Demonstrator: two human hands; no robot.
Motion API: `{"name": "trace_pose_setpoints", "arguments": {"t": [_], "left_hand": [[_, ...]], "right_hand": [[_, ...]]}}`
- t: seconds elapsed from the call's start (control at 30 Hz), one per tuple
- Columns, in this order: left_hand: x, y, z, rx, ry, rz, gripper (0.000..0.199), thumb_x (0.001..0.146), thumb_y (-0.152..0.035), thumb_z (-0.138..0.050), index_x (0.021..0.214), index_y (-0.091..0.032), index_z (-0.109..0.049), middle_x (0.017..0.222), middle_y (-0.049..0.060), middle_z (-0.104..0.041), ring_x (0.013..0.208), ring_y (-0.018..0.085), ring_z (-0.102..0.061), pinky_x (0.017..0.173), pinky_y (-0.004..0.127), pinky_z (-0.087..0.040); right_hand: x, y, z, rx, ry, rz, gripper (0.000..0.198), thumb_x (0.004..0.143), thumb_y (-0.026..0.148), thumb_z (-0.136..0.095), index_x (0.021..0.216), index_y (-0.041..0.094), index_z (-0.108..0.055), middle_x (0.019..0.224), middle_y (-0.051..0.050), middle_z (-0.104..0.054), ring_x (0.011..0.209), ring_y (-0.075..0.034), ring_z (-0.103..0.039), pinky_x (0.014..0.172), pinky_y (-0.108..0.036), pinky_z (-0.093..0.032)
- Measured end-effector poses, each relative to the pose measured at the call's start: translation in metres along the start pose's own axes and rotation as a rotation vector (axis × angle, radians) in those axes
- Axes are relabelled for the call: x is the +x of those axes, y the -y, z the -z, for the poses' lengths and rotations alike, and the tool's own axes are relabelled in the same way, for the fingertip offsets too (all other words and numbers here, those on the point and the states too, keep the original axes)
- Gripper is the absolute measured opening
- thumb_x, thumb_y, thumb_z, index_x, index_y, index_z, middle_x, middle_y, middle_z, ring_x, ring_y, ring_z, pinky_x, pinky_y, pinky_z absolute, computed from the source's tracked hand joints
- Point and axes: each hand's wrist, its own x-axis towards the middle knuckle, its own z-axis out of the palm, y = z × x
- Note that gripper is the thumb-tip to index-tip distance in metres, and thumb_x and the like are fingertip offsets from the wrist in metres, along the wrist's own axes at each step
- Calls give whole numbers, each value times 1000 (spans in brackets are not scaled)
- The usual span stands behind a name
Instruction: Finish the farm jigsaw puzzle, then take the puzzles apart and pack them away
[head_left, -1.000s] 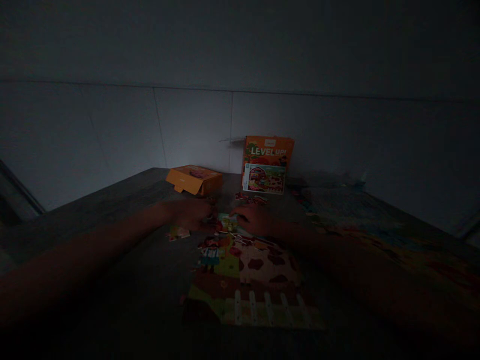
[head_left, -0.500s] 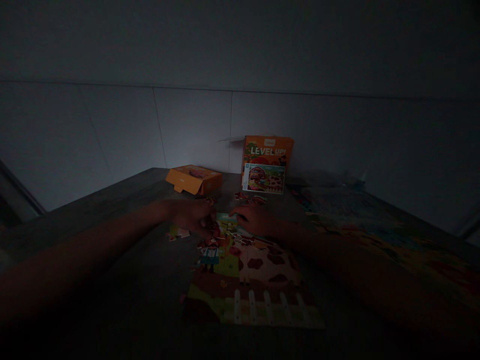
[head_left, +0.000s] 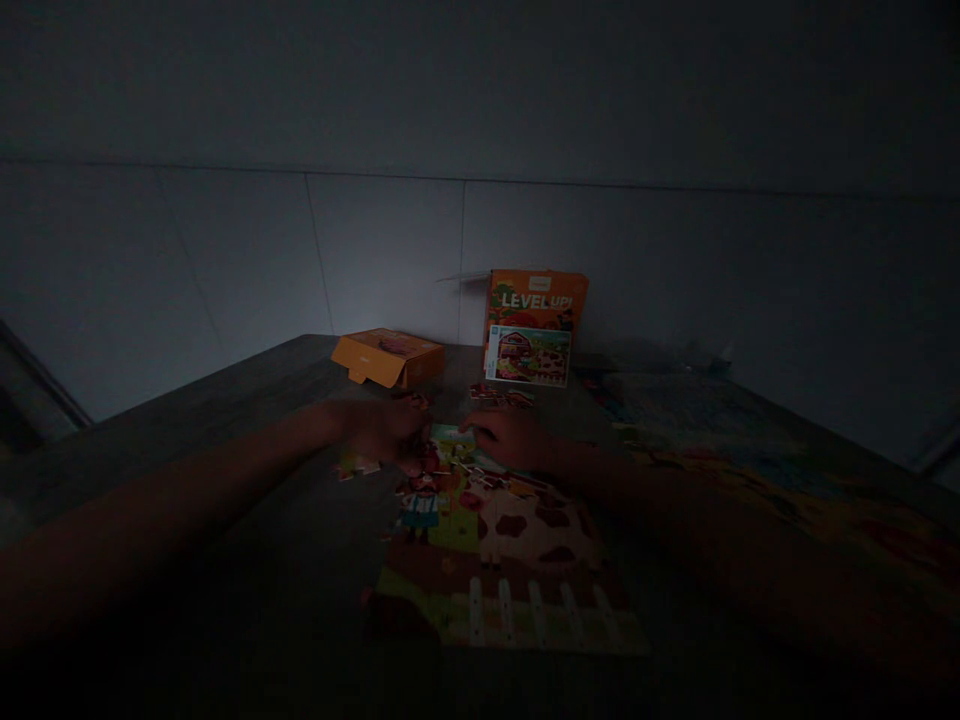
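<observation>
The scene is very dark. A partly built farm jigsaw puzzle (head_left: 502,560) lies flat on the grey table (head_left: 247,440), showing a cow, a child figure and a white fence. My left hand (head_left: 386,432) and my right hand (head_left: 510,440) both rest at the puzzle's far edge, fingers bent down onto a green-blue piece (head_left: 454,440) between them. I cannot tell whether either hand grips that piece. A small loose piece (head_left: 358,465) lies just left of my left hand.
An orange puzzle box (head_left: 534,326) stands upright against the wall behind the puzzle. Its orange tray (head_left: 388,358) lies to the left. Several loose pieces (head_left: 501,396) sit in front of the box. A large picture mat (head_left: 757,470) covers the table's right side.
The green-blue piece and both hands have slid slightly nearer, down against the top edge of the assembled puzzle. The left hand's fingers now overlap the puzzle's upper left corner.
</observation>
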Motion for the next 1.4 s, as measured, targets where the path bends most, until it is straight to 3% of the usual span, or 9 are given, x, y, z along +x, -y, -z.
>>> {"name": "trace_pose_setpoints", "arguments": {"t": [0.17,0.33,0.5,0.57,0.67,0.8,1.4], "left_hand": [[-1,1,-1,-5,38,27,24,77,-24,-68,97,-15,-59,86,3,-66,75,17,-61,59,22,-37],[0,0,-3,-24,47,37,29,76,-26,-69,100,-14,-56,90,5,-66,81,19,-62,61,24,-42],[0,-4,-2,-2,41,42,26,78,-21,-67,100,-15,-53,92,3,-65,81,17,-61,62,22,-42],[1,-3,-3,-21,33,34,26,79,-21,-67,100,-15,-53,91,4,-65,81,16,-61,61,22,-41],[3,1,-6,-61,35,29,26,78,-21,-68,98,-14,-52,90,6,-64,78,17,-61,60,22,-41],[6,8,-10,-66,30,23,28,77,-23,-69,98,-15,-51,88,4,-64,75,15,-60,58,22,-41],[8,9,-7,-112,32,2,31,76,-27,-69,97,-13,-52,94,4,-61,82,17,-59,63,23,-42]], "right_hand": [[-2,4,4,150,-139,67,14,84,20,-58,88,17,-71,76,-4,-68,69,-15,-60,72,-27,-43],[-1,5,7,347,-21,210,19,84,29,-60,74,14,-66,71,-3,-61,65,-13,-55,61,-24,-40],[0,3,4,338,34,231,30,81,30,-59,57,16,-50,60,2,-47,56,-10,-44,55,-24,-33],[-2,3,3,337,37,214,27,81,29,-59,59,16,-51,61,2,-47,55,-10,-43,55,-23,-33],[-4,3,1,358,43,167,13,80,28,-60,76,16,-59,63,3,-50,56,-10,-44,54,-22,-33],[-6,5,3,384,41,144,23,78,25,-61,98,15,-61,63,5,-48,53,-9,-42,52,-21,-32],[-6,7,8,317,62,190,19,80,21,-58,94,14,-68,73,-1,-64,59,-11,-52,58,-22,-39]]}}
